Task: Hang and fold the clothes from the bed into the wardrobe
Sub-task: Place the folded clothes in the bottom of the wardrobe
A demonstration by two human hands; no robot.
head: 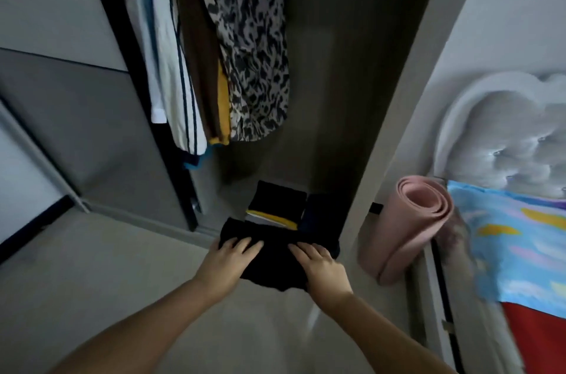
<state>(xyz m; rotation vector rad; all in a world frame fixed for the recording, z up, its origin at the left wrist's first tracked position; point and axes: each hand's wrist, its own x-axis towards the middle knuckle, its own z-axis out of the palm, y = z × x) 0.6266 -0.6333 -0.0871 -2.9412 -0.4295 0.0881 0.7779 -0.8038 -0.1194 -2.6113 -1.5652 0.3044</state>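
A folded black garment [275,263] is held level in front of the open wardrobe [346,67], just above its bottom edge. My left hand [228,257] grips its left side and my right hand [321,266] its right side. The fingers of both lie flat on top and the thumbs are hidden beneath. Behind it, on the wardrobe floor, a small stack of folded clothes [277,209] shows black, white and yellow layers. A dark folded piece [321,214] lies to the stack's right. Above hang a leopard-print garment [251,51], a brown one [196,51] and white striped ones [168,67].
The grey sliding wardrobe door [76,97] stands at the left. A rolled pink mat [410,229] leans between the wardrobe's side panel and the bed [520,245], which has a blue patterned cover and a tufted grey headboard [514,134]. Pale floor [122,266] lies below my arms.
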